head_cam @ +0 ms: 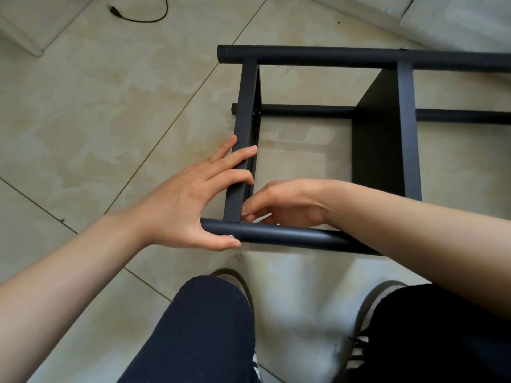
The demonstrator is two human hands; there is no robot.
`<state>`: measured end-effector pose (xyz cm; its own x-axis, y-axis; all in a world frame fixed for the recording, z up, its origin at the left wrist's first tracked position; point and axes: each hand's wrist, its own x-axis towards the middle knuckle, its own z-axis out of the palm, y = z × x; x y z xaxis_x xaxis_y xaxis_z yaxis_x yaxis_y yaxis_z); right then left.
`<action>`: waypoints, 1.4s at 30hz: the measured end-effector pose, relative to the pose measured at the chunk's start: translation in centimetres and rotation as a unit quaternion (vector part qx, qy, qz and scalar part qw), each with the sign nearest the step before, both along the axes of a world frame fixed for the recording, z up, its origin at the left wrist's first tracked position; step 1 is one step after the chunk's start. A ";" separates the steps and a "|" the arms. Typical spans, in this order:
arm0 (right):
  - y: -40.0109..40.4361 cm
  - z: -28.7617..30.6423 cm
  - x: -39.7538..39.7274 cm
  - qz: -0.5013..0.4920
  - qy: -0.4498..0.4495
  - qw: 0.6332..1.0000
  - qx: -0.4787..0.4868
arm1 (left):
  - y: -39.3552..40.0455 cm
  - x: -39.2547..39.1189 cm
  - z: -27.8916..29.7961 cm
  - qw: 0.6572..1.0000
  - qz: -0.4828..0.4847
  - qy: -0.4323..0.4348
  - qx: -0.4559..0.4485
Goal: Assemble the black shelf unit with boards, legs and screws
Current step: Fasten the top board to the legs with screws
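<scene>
- Pale floor tiles (96, 111) with thin joints fill the view; a cushion (456, 20) lies at 1 o'clock and a black cable (143, 16) at 11 o'clock.
- The shelf unit (381, 139) lies on its side on the floor, from the centre out to 3 o'clock, with two boards already fixed between round legs.
- The left hand (179, 205) is spread wide: its fingers lie over the edge of the near board (240, 161), and its thumb presses the near leg (276, 234) by a silver screw head (231, 236).
- The right hand (287, 204) reaches inside the frame at the corner where board meets leg, fingers curled and pinched together; whether they hold a small part cannot be told.
- The step in hand looks like fastening this corner: lining the board end up with the leg and seating the screw.
- Next, the joint likely needs holding square while the screw is driven tight; no tool is in view.
- The person's knees (199, 327) and shoes at 6 o'clock sit close to the leg, and the right forearm crosses it, leaving little room.
</scene>
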<state>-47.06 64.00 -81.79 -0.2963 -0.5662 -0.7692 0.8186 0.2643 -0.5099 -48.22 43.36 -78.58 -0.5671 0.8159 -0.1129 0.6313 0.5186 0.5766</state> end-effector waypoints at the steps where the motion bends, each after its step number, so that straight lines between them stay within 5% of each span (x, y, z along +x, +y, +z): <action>1: 0.0 -0.1 0.0 -0.007 0.001 1.000 -0.003 | 0.0 0.0 0.0 1.000 0.000 -0.001 0.001; 17: -0.2 0.7 0.0 0.012 0.053 0.998 0.016 | -0.2 0.0 0.0 1.000 0.002 0.001 -0.004; 24: 1.7 2.8 0.8 0.045 0.134 0.990 0.028 | -1.1 3.2 -1.0 0.976 0.151 -0.138 0.077; 30: 2.3 4.6 2.0 0.093 0.272 0.951 0.110 | 0.0 7.9 -3.2 0.834 0.385 -0.320 0.231; 37: 4.3 6.0 4.9 0.145 0.405 0.878 0.210 | 3.1 10.5 -3.2 0.638 0.468 -0.485 0.372; 42: 4.4 6.4 7.2 0.148 0.461 0.833 0.266 | 4.2 10.5 -2.2 0.604 0.493 -0.481 0.401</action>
<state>-39.88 68.36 -75.34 -0.8084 -0.3711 -0.4568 0.0019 0.7745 -0.6326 -37.74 47.57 -80.83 -0.8088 0.1468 -0.5694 -0.5834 -0.3215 0.7458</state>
